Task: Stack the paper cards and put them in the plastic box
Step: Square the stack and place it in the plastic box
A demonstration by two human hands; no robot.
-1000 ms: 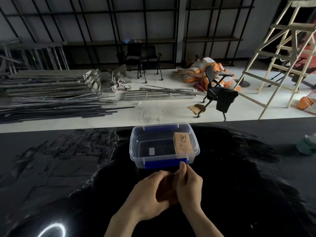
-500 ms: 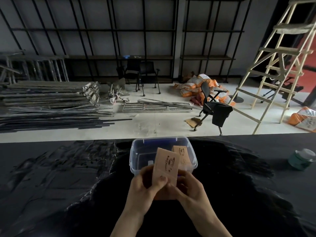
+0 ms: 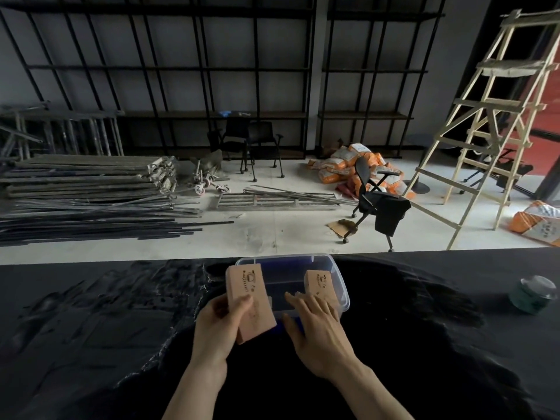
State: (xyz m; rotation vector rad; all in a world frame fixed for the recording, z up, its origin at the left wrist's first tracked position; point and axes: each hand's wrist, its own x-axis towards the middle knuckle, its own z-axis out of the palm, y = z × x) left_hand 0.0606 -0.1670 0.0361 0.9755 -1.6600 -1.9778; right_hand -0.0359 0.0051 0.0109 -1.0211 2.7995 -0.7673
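**Now the stack is lifted and heading for the box**

Now I see the change plainly: a second ago both hands were cupped low over the cards on the black tabletop [image 3: 91,328], and half a second ago they were raising them together. At this moment my left hand [image 3: 216,321] alone grips the stack of paper cards [image 3: 250,301], thumb across its face and fingers behind, holding it tilted upright at the near left corner of the clear plastic box [image 3: 339,283]. My right hand [image 3: 316,325] has let go of the stack; it lies open and flat, fingers spread over the box's near rim, gripping nothing as far as I can tell. I judge that the squaring-up is done and the loading step has begun, with the right hand likely steadying the box.

By my count: one box, two hands, and two groups of cards. One is the stack in my left hand; how many sheets it holds I cannot tell. The other is a card bundle [image 3: 319,287] already inside the box, leaning against its right wall. Off to the right on the table sits one small green lidded jar [image 3: 531,294], well apart from the work.
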